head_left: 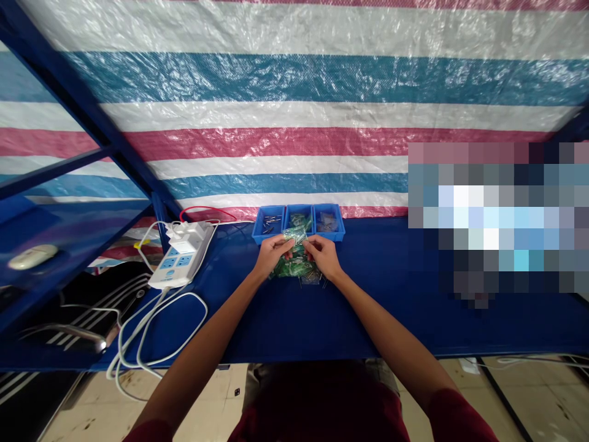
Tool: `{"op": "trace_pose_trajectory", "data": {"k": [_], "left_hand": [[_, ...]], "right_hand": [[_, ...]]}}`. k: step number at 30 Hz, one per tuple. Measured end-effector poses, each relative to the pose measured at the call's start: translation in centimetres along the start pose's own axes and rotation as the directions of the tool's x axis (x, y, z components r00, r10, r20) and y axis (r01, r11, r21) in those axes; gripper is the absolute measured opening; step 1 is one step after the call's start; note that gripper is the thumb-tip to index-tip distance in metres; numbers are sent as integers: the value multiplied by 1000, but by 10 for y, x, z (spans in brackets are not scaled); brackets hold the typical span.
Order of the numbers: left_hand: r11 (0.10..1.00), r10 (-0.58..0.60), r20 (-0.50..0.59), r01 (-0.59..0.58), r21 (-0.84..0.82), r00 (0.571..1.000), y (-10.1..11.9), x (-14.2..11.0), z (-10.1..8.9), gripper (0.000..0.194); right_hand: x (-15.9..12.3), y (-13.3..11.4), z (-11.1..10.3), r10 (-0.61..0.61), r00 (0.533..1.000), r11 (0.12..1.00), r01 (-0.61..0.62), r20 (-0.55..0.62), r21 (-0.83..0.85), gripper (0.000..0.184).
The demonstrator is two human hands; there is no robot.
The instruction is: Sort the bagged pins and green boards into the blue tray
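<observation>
Left hand [274, 253]: fingers pinched on the near side of a small clear plastic packet [295, 234]. Right hand [324, 254]: likewise pinched, gripping the packet opposite. Packet: held between both hands, just in front of the bins. Contents: too small to tell.

Beneath the hands: green plastic packets [293, 267], in a loose pile; thin metal pieces [324, 282] at its right edge.

Behind the hands: three blue bins [338, 236], side by side. Left bin, slim metal parts; middle, greenish packets; right, clear packets.

Left of the hands, well apart: white power strip [173, 276], tilted, white plugs [184, 237] at its far end, white cables [202, 299] looped alongside.

Under all: blue tabletop [294, 331]. Backdrop: striped plastic sheeting [276, 80].
</observation>
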State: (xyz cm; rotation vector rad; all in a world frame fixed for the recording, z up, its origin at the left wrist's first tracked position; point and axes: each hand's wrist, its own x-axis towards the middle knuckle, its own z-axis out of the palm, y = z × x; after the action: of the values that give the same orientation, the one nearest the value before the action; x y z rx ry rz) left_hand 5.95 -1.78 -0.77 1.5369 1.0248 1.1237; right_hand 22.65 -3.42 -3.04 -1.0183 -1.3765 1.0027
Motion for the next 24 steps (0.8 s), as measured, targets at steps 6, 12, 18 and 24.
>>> {"op": "trace_pose_trajectory", "data": {"k": [6,12,18,24], "left_hand": [[1000,-10,5,11,-28,1000,0,0,0,30],[998,-17,27,18,-62,999,3,-1,1,29],[998,17,-41,-19,-63,999,-1,1,2,37],[994,102,-156,-94,60,983,-6,38,-3,49]], "right_hand": [[0,4,-1,-4,1000,1000,5,-7,5,26],[1,1,0,7,1000,998,-6,-27,57,23],[2,3,2,44,997,994,-37,-66,102,32],[4,4,-1,27,986,998,-16,-164,62,29]]}}
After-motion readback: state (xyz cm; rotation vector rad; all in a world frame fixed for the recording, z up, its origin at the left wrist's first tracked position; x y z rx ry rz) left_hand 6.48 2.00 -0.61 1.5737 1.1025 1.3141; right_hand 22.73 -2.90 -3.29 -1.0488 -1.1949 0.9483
